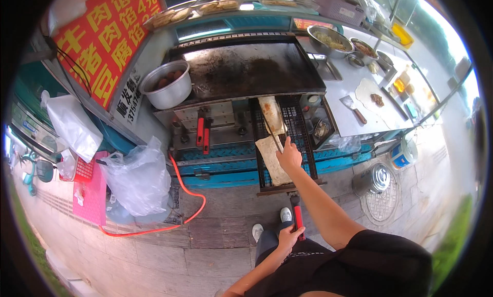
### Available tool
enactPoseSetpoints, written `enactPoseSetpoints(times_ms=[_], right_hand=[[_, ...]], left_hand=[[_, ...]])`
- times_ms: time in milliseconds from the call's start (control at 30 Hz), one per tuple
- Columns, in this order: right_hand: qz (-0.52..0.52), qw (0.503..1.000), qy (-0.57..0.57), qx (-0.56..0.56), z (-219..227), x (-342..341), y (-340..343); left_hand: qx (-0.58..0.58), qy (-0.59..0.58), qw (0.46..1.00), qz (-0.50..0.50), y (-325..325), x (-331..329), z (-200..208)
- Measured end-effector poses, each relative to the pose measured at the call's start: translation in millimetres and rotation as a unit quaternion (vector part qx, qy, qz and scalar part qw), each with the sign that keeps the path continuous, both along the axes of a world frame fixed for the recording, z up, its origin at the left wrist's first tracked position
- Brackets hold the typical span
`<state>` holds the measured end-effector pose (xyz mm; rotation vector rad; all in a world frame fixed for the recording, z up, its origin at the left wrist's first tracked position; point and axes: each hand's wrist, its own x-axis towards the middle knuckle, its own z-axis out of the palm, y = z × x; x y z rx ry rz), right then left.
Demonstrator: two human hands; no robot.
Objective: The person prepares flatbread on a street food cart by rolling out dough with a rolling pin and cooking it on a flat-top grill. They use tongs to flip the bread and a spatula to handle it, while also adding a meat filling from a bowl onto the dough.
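Observation:
My left hand (pixel 289 237) is closed around the red handle (pixel 298 217) of a pulled-out wire grill rack (pixel 295 143). My right hand (pixel 290 156) grips a long thin metal tool (pixel 276 138); its exact kind is hard to make out. The tool reaches over two flatbreads lying on the rack. The farther flatbread (pixel 272 113) is browned in patches and partly under the griddle's edge. Nearer to me, the other flatbread (pixel 273 161) is paler and lies flat, beside my right hand.
Above the rack spreads a dark griddle (pixel 246 66), with a metal pot (pixel 167 84) at its left. The right-hand counter (pixel 339 97) holds bowls, a scraper (pixel 354 109) and dough with filling (pixel 371 95). An orange hose (pixel 197 195) crosses the ground. A lidded metal pot (pixel 372 179) stands at right.

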<state>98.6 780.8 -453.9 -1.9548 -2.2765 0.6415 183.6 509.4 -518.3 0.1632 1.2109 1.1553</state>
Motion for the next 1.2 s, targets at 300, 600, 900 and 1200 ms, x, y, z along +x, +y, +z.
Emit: enactPoseSetpoints(times_ms=[300,600,900,1200], right_hand=[[0.028,0.997,-0.012,0.066,10,9,-6],[0.0,0.938,0.156,-0.309,117,204,-52],[0.047,0.853,0.17,-0.492,63,256,75],[0.085,0.836,0.212,-0.499,54,247,95]], left_hand=[[0.016,0.057,0.998,-0.03,0,1,6],[0.004,0.006,1.0,-0.016,2,-7,16],[-0.012,-0.002,1.0,-0.02,0,-12,28],[-0.061,-0.062,0.996,-0.021,-1,-13,30]])
